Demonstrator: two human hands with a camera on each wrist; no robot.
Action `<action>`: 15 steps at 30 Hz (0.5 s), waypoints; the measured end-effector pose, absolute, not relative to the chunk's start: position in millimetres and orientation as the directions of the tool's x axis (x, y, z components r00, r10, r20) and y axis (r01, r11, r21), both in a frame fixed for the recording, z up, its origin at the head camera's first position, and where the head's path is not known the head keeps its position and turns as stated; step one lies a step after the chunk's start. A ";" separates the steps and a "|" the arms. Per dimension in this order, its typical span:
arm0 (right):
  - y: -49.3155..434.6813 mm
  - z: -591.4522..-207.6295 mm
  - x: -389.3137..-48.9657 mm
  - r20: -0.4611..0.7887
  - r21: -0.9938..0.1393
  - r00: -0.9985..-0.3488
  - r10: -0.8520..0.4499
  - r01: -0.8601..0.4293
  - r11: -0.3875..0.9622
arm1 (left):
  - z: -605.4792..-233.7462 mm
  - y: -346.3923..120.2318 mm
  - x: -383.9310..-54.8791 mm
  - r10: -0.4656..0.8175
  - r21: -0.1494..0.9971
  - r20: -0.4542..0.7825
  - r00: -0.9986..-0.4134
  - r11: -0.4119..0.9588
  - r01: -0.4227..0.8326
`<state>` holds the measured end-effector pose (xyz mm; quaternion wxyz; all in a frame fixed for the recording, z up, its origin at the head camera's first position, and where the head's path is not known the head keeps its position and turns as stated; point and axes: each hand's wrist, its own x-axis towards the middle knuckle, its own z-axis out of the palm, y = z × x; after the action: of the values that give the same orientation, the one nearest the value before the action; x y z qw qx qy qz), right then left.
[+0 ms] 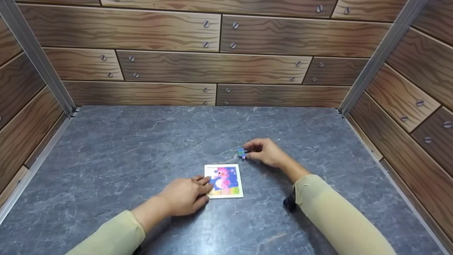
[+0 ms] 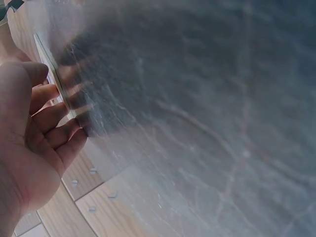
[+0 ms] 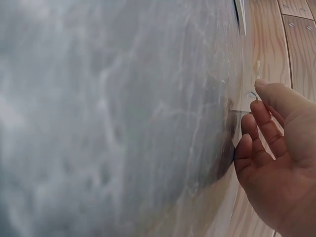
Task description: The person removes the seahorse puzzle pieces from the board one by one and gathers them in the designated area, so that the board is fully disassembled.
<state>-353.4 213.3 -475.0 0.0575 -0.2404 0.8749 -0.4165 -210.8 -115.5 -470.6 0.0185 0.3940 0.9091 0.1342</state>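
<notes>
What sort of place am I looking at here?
Probably a small work booth or staged test bay: wood-patterned panels enclose the far side and both flanks, grey metal posts stand at the back corners, and a grey marbled work surface lies between.

Tabletop (image 1: 141, 138) is lying free far and left — but the left hand (image 1: 185, 196) is blocking the left edge of the puzzle board (image 1: 241, 181), the right hand (image 1: 265, 152) crowding beyond its far right corner.
</notes>
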 end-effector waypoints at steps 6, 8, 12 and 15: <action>213.0 -476.3 -353.6 0.086 -0.755 -0.880 -0.468 -0.364 0.545 | -470.2 -115.5 -210.7 0.718 0.273 0.057 -0.694 0.657 0.702; 212.7 -476.5 -353.6 0.083 -0.751 -0.882 -0.465 -0.362 0.552 | -470.1 -115.7 -210.7 0.716 0.273 0.055 -0.696 0.660 0.700; 211.8 -476.7 -353.6 0.076 -0.739 -0.886 -0.458 -0.358 0.570 | -469.9 -116.0 -210.4 0.715 0.268 0.059 -0.696 0.661 0.701; 211.0 -476.7 -353.6 0.075 -0.734 -0.888 -0.455 -0.358 0.578 | -470.1 -116.5 -210.2 0.717 0.264 0.067 -0.694 0.658 0.705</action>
<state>-353.6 211.0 -476.7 0.0609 -0.2292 0.8861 -0.3982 -210.2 -116.5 -470.1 0.0217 0.3906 0.9102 0.1359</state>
